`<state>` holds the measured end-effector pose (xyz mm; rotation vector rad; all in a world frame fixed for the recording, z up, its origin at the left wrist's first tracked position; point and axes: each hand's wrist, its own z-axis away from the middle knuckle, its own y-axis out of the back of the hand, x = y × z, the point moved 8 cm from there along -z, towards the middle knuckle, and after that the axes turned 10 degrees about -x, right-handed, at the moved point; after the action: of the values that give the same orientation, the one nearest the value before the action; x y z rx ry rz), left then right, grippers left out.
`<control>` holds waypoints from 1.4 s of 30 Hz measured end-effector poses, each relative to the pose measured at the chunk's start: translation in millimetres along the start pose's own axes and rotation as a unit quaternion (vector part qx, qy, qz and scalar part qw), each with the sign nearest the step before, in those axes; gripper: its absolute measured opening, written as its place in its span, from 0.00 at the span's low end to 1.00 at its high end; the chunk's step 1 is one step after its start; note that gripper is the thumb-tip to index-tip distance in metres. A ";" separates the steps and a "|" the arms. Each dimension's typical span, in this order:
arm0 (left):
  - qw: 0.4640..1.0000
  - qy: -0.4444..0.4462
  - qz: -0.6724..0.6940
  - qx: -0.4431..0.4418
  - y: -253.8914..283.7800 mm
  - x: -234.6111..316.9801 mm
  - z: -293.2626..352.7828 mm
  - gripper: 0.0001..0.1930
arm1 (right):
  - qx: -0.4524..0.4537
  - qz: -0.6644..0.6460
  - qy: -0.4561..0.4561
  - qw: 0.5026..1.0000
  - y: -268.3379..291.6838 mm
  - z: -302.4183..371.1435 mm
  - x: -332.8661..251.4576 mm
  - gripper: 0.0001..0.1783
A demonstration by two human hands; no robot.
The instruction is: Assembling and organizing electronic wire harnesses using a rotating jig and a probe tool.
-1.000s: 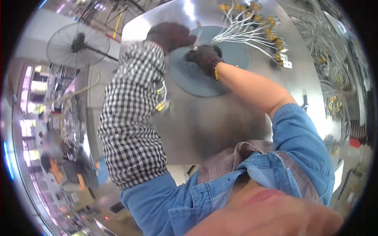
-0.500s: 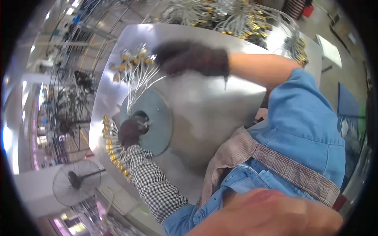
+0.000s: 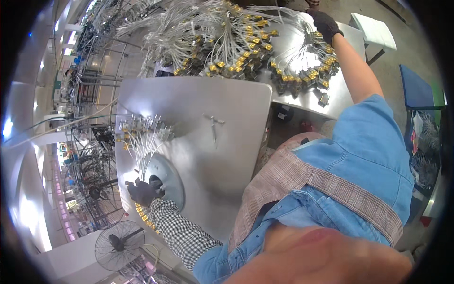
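Left hand (image 3: 144,191), gloved, at lower left, gripped a white wire bundle (image 3: 142,149) by the round disc (image 3: 168,177) to keep it fanned; right hand (image 3: 324,23), upper right, fingers curled on harness pile (image 3: 302,71).

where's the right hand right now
In the head view the gloved right hand is at the top right, arm stretched out over the far steel table, touching a fanned wire bundle with gold connectors.

A round disc (image 3: 165,182) lies on the steel table (image 3: 227,113), wire bundles (image 3: 222,38) apparently heaped behind it.
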<state>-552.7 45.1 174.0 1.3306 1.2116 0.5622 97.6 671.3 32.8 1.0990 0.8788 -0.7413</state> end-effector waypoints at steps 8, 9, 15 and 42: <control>0.818 -0.208 0.536 0.001 130.2 276.1 54.3 0.21 | 0.036 0.198 0.118 0.972 -36.1 -2.4 -21.1 0.34; 0.840 -0.245 0.483 0.015 150.1 317.7 67.6 0.20 | 0.037 0.184 0.102 0.977 -35.5 0.6 -19.2 0.33; 0.685 -0.659 0.309 0.040 237.6 485.0 231.5 0.16 | 0.072 -0.101 0.021 0.992 21.5 46.0 1.3 0.29; 0.595 -0.653 0.460 -0.090 279.3 609.9 334.5 0.13 | 0.104 -0.008 0.314 0.944 122.6 171.5 -105.3 0.14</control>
<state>39.6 504.3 162.3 1.5656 -0.8206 0.2019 191.7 551.6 212.6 1.5596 1.3683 -0.5016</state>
